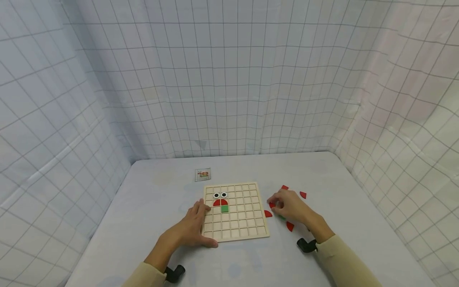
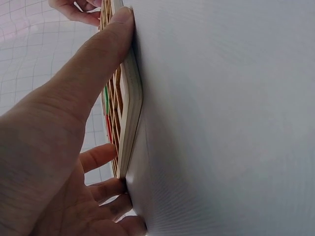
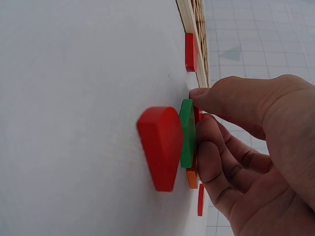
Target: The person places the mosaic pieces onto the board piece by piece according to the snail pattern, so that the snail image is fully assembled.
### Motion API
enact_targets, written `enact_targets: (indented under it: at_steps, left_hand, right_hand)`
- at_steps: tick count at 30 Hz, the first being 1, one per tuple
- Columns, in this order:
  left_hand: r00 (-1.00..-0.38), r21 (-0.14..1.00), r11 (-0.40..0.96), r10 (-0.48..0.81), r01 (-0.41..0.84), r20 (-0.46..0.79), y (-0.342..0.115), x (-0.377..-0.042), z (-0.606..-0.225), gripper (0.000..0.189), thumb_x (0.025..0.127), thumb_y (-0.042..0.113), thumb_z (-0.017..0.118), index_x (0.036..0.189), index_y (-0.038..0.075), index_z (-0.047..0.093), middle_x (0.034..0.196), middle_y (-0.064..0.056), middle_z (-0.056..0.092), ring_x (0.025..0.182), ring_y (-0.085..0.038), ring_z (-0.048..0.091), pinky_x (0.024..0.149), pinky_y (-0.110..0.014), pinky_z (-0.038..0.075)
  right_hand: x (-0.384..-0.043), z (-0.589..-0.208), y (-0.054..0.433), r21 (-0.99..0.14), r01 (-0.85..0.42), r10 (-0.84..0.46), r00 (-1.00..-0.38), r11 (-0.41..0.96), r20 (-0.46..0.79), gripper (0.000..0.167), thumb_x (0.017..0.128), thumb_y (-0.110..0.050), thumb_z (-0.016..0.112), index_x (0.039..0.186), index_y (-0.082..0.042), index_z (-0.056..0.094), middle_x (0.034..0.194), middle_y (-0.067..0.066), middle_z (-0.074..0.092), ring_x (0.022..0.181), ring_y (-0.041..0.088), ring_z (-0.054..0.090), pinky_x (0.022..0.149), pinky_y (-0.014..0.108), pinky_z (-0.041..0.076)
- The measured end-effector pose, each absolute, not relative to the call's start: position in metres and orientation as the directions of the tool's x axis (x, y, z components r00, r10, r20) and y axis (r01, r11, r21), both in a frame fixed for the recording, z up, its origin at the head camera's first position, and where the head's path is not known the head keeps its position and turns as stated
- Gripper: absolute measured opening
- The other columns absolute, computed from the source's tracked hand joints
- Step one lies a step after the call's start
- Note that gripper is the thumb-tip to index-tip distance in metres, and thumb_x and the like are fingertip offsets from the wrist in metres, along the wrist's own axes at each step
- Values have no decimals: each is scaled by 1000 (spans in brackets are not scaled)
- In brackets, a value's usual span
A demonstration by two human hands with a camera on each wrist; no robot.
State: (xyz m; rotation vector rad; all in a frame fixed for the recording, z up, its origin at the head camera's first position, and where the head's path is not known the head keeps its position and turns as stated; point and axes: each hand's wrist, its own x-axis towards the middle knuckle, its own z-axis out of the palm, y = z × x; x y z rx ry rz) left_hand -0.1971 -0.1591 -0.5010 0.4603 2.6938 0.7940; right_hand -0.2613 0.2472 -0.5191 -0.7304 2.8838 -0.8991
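Observation:
My left hand (image 1: 193,227) rests at the near left corner of a wooden grid board (image 1: 247,223). Its thumb lies along the front edge, and its spread fingers touch the left side. On the board sit two eye tiles (image 1: 224,195), two red quarter-round tiles (image 1: 216,203) beneath them and a green square tile (image 1: 224,209). To the right of the board, my right hand (image 1: 291,205) pinches a red quarter-round tile (image 1: 272,205) between thumb and index finger, low over the table. Its curled fingers partly hide a green tile (image 3: 186,132) and an orange tile (image 3: 192,178).
Several loose red tiles (image 1: 290,226) lie around my right hand, one (image 1: 268,213) right at the board's right edge. A small picture card (image 1: 203,174) lies behind the board on the white table (image 1: 161,199). Grid-patterned curtains (image 1: 215,79) enclose the back and sides.

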Motion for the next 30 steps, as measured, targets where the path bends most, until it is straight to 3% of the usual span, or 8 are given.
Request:
enact_targets:
  at_steps: [22,30]
  left_hand:
    - [-903,565,790,394,238,-171,-160,-197,-501,127,80,54,108,172,3,37,191,-36,17,175,-59,29,137,-75,37]
    - [-903,568,787,397,240,-168,-161,-196,-502,127,79,53,109,172,3,38,190,-36,18,174,-60,30,136,-76,39]
  right_hand:
    - [-256,-509,241,-545,-439,-442,-887,714,135,25,102,-6,87,127,-7,88,111,1,81,86,5,60,74,21,55]
    - [-256,-508,228,-572,-504,-495,-848,648,186,24,99,1,86,123,-3,88,110,3,83,89,6,68,74,21,60]
